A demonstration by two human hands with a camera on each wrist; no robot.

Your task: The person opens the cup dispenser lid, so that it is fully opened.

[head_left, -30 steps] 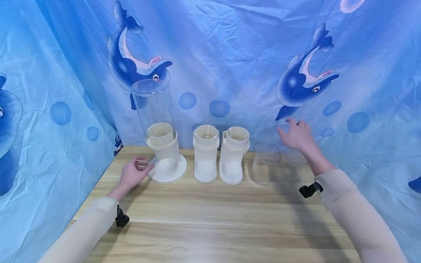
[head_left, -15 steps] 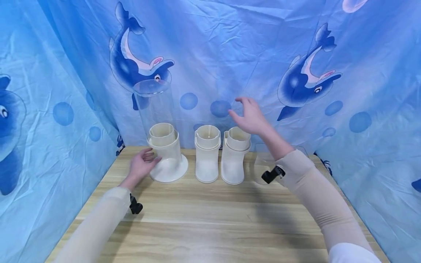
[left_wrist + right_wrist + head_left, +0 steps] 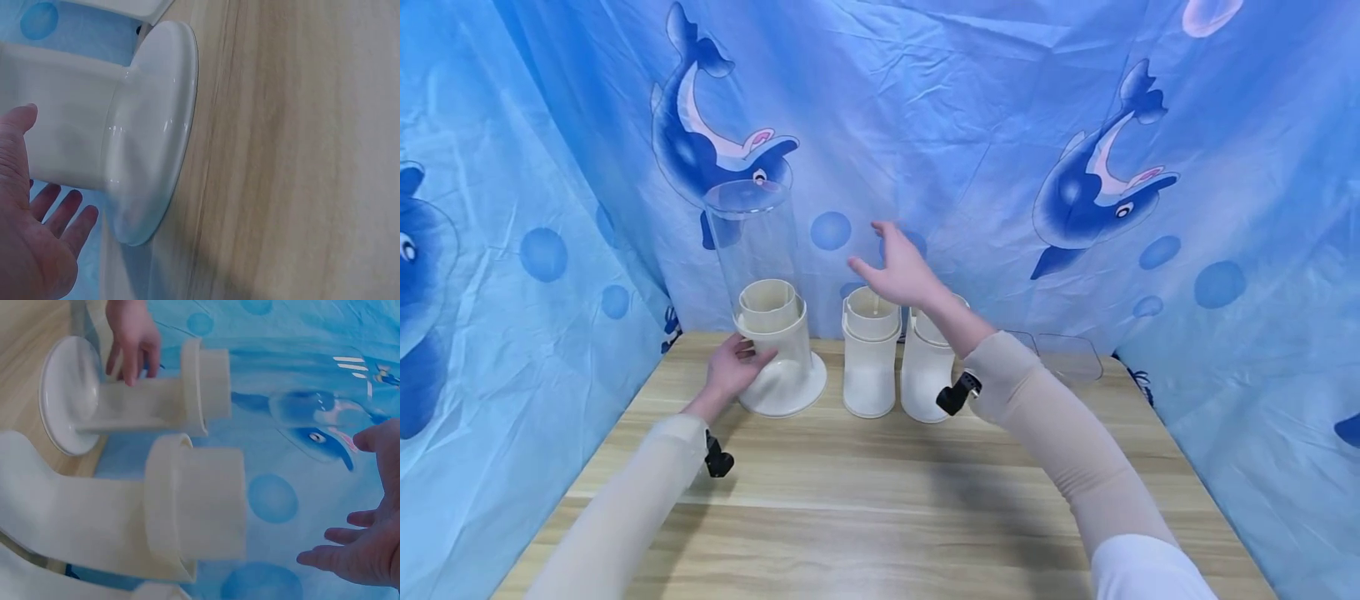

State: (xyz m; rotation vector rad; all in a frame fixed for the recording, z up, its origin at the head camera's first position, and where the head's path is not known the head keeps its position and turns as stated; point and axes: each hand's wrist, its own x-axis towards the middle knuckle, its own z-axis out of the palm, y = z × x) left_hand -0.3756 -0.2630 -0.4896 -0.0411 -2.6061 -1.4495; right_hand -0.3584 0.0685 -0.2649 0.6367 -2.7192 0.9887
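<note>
A cream plastic stand (image 3: 790, 379) with a round base and a cup-like collar is at the left of the table. A tall clear cylinder (image 3: 752, 237) rises from its collar, behind a short inner ring. My left hand (image 3: 732, 367) is at the stand's left side. In the left wrist view its thumb lies across the stem (image 3: 69, 119), fingers spread below. My right hand (image 3: 901, 271) is in the air above the middle cream elbow-shaped piece (image 3: 868, 379), fingers apart, holding nothing; in the right wrist view it faces the clear cylinder (image 3: 312, 381).
A second elbow-shaped piece (image 3: 921, 387) stands right of the middle one, partly hidden by my right forearm. Clear containers (image 3: 1070, 357) stand at the back right, one mostly behind my sleeve. A blue dolphin-print cloth (image 3: 970, 100) hangs behind the wooden table (image 3: 850, 517).
My right hand has swept left from the clear containers to above the middle piece. My left hand has shifted slightly right, closer in to the stand's stem. The stand and pieces stay put.
</note>
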